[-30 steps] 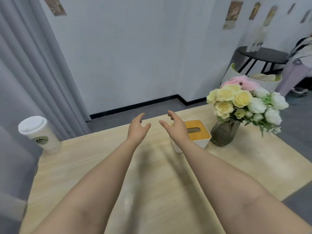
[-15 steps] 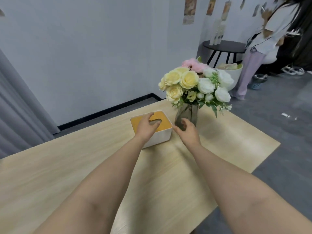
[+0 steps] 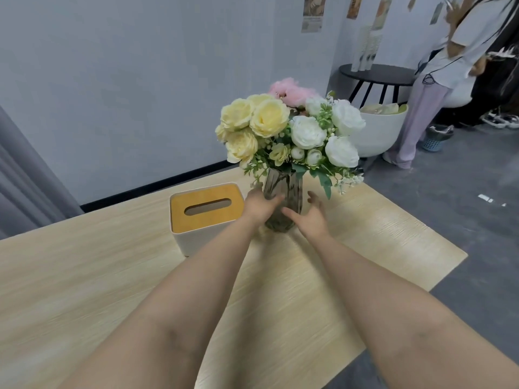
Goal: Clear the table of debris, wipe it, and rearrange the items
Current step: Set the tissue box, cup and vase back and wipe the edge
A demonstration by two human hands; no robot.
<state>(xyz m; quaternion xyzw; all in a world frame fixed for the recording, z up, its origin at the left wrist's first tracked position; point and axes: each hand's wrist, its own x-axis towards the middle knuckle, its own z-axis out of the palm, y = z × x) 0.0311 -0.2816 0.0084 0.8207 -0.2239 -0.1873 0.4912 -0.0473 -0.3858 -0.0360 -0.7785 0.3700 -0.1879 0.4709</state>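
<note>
A dark glass vase of yellow, white and pink flowers stands on the light wooden table, toward its far side. My left hand holds the vase's left side, thumb across the front of the glass. Spread and relaxed, my right hand sits at the vase's lower right; its thumb points at the glass and its fingers stand slightly off it. A white tissue box with an orange-brown lid sits just left of the vase, against my left wrist.
The table's right edge drops to grey floor. Beyond it a person stands by a black round side table, a white tub and a small blue basket. A grey curtain hangs at the left.
My left hand left the tissue box lid and took the vase's left side. My right hand shifted to the vase's lower right. The view moved closer to the flowers.
</note>
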